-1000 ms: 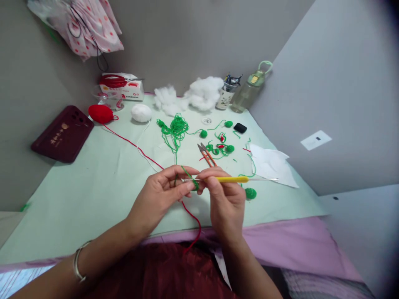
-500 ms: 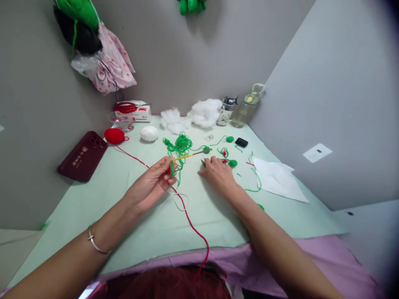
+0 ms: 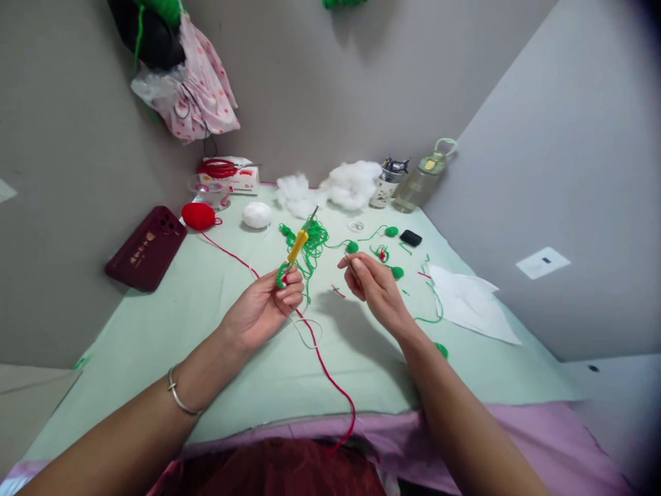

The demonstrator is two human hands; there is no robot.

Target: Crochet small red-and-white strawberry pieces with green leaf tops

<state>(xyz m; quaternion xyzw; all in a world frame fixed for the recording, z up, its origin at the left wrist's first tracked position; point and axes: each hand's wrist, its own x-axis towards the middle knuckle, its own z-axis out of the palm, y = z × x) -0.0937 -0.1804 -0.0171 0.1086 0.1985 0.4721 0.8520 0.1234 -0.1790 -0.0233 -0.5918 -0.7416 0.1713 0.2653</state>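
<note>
My left hand (image 3: 266, 303) is closed around a small green-and-red crochet piece (image 3: 281, 275), pinched between thumb and fingers. A crochet hook (image 3: 298, 246) with a yellow handle rises from the same fingers, its metal shaft tilted up to the right. My right hand (image 3: 374, 286) is curled shut above the table, holding a small tool with a thin metal tip (image 3: 347, 258); the rest of it is hidden in the palm. Red yarn (image 3: 323, 365) runs below my left hand to the table's front edge, beside a loop of white yarn (image 3: 310, 344).
Behind the hands lie tangled green yarn (image 3: 315, 238), a red yarn ball (image 3: 199, 216), a white ball (image 3: 257, 215) and white stuffing (image 3: 351, 184). Small green pieces (image 3: 396, 273) and white sheets (image 3: 469, 303) are on the right. A phone (image 3: 147, 249) and a bottle (image 3: 419, 180) stand near the walls.
My right hand has lifted off the table with the small tool. In my left hand, the hook has swung from pointing right to pointing upward. The whole view has shifted slightly.
</note>
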